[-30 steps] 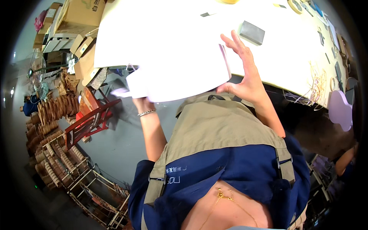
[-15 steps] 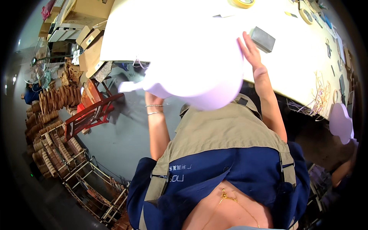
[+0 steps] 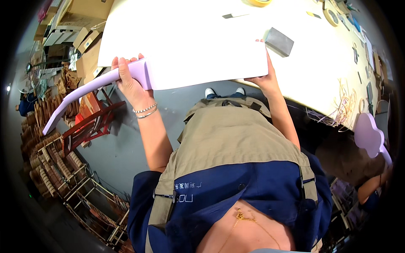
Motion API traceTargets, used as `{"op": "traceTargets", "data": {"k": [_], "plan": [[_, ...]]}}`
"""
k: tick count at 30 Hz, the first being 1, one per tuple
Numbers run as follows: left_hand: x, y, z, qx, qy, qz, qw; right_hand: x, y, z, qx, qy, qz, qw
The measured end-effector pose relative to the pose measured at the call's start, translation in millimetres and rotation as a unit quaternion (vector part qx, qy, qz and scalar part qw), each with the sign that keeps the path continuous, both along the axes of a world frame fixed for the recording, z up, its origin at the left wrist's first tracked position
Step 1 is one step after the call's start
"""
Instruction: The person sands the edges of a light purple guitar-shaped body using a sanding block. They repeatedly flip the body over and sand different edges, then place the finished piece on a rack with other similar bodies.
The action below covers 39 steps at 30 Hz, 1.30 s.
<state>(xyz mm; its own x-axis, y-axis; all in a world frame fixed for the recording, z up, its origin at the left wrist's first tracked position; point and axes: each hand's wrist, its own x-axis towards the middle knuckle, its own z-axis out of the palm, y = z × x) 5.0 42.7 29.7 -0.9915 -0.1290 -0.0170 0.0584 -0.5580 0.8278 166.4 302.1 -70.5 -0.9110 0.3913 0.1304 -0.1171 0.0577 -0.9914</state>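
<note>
Between my hands, over the table's near edge, is a lilac piece point(image 3: 147, 74) with a broad face washed out to white and a long curved arm point(image 3: 80, 92) reaching out to the left. My left hand point(image 3: 133, 86) grips it where the curved arm meets the broad part, thumb on the near side. At the other end my right hand point(image 3: 266, 74) holds the edge, its fingers partly hidden behind the piece. Just beyond the right hand, a grey rectangular block point(image 3: 279, 42) lies on the white table point(image 3: 312, 76).
A yellow tape roll point(image 3: 260, 2), a small blade-like tool point(image 3: 228, 16) and shredded strands point(image 3: 344, 103) are on the table. At right, another person's arm point(image 3: 371, 189) is near a cloud-shaped lilac piece point(image 3: 368, 135). A red wooden stand point(image 3: 95, 126) and cardboard boxes point(image 3: 84, 17) stand left.
The lilac piece has turned, so its curved arm now extends far left and its broad face lies edge-on toward me. My left hand has moved left and up; the right has shifted slightly down.
</note>
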Motion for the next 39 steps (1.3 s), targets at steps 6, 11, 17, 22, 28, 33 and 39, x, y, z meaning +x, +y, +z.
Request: {"op": "traceTargets", "data": {"k": [6, 11, 17, 22, 28, 33, 39], "plan": [[20.0, 43.4, 25.7, -0.096, 0.116, -0.084, 0.985, 6.1, 1.6, 48.5, 0.270, -0.086, -0.089, 0.955], [27.1, 93.2, 48.6, -0.174, 0.234, -0.248, 0.924, 0.1, -5.0, 67.7, 0.460, -0.105, -0.113, 0.875], [22.4, 129.3, 57.9, -0.170, 0.278, -0.327, 0.887, 1.7, 2.4, 69.0, 0.366, -0.081, -0.120, 0.919], [-1.7, 113.2, 72.3, -0.202, 0.220, -0.384, 0.874, 11.8, 33.5, 33.6, 0.360, -0.147, -0.137, 0.911], [-47.1, 22.4, 25.4, -0.146, -0.016, -0.167, 0.975, 25.8, 24.3, -29.9, -0.118, -0.144, -0.046, 0.982], [-43.5, -28.9, -30.8, -0.092, -0.159, -0.103, 0.978, 17.4, -12.8, -7.1, -0.207, -0.111, 0.020, 0.972], [-25.7, -47.4, -58.2, -0.061, -0.213, -0.083, 0.972, 14.7, -15.9, 19.2, -0.204, -0.135, 0.036, 0.969]]}}
